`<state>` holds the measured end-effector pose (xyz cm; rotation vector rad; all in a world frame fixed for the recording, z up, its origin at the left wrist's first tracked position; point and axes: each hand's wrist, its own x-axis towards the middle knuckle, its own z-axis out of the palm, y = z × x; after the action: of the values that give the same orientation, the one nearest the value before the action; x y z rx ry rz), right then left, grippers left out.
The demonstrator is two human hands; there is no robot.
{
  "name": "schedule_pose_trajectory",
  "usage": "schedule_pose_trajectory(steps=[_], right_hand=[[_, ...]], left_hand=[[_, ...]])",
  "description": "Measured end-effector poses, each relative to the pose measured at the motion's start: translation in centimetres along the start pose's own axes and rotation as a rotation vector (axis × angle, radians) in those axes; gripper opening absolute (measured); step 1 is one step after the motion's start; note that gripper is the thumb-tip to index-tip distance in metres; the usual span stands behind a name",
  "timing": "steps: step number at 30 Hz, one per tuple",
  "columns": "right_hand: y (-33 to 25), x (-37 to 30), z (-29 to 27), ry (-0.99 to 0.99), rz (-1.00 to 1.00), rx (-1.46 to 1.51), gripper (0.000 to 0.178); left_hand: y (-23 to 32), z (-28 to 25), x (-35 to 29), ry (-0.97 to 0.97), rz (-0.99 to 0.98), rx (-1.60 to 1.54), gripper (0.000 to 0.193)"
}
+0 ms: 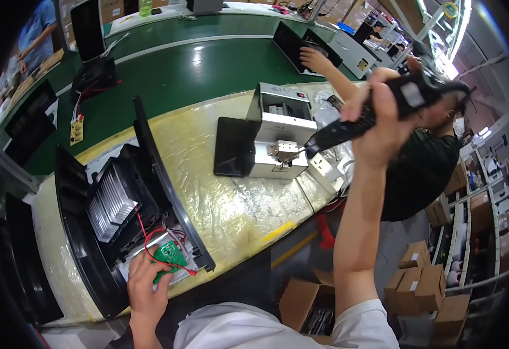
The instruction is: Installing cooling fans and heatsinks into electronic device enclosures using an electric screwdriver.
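Note:
My left hand (pixel 145 285) pinches a green circuit board (pixel 173 254) at the near end of an opened black housing (pixel 173 195). A red wire with a small plug lies across the board. Inside the housing sits a finned silver heat sink (pixel 112 200). My right hand (pixel 385 122) is wrapped round a black electric screwdriver (pixel 336 134), held up at the right and slanting down leftward. Its bit points at the small metal block on the front of a silver screw feeder (pixel 277 123); whether it touches a screw cannot be made out.
Clear film covers the yellowish worktop (pixel 243 209). A white power strip (pixel 324 173) lies beside the feeder. Another person (pixel 423 168) in dark clothing works close on the right. Behind runs a green conveyor belt (pixel 190 67). An open cardboard box (pixel 298 305) stands below the bench.

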<state>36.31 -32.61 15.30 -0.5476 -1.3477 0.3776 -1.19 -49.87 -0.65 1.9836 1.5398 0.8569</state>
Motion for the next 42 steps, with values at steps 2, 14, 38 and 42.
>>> schedule_pose_trajectory(steps=[2,14,38,42], right_hand=[[1.2,-0.7,2.0,-0.016,-0.03,0.068,0.05],[6.5,-3.9,3.1,-0.241,0.439,0.404,0.056],[2.2,0.8,0.8,-0.226,0.425,0.235,0.063],[1.3,-1.0,0.9,-0.042,0.404,0.115,0.025]], left_hand=[[-0.9,-0.1,0.0,0.003,0.007,0.011,0.021],[-4.1,-0.2,-2.3,-0.06,-0.009,0.083,0.018],[3.0,0.9,-1.3,0.051,-0.071,-0.051,0.019],[3.2,1.1,-1.4,0.082,-0.036,-0.017,0.022]])
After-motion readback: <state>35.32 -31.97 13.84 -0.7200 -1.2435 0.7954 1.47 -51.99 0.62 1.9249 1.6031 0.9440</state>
